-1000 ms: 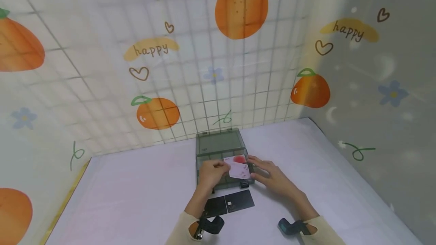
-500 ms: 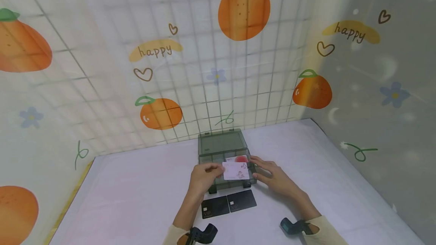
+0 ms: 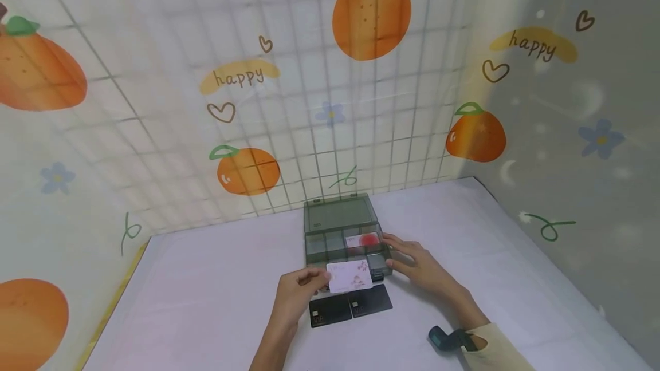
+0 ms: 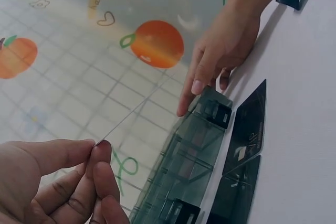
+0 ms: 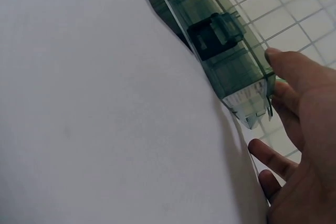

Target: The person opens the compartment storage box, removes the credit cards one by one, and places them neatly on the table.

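Observation:
My left hand (image 3: 295, 296) pinches a pale pink card (image 3: 349, 276) by its left end, between thumb and forefinger. The card has small floral prints and is held up in front of the box; in the left wrist view it shows edge-on as a thin line. Behind it stands a translucent green divided box (image 3: 317, 248), its lid (image 3: 340, 214) tipped back. Inside, in a back compartment at the right, is a white card with a red circle (image 3: 369, 239). My right hand (image 3: 425, 266) rests at the box's right side, thumb and fingers extended along its edge.
Two black VIP cards (image 3: 330, 311) lie side by side on the white tabletop (image 3: 216, 296) in front of the box. Dark latches (image 5: 215, 35) stick out from the box's front. A patterned cloth (image 3: 289, 119) hangs close behind the box.
My left hand has drawn the pink card out from over the box, toward me and slightly down. The card with the red circle has stayed inside. My right hand has kept its place.

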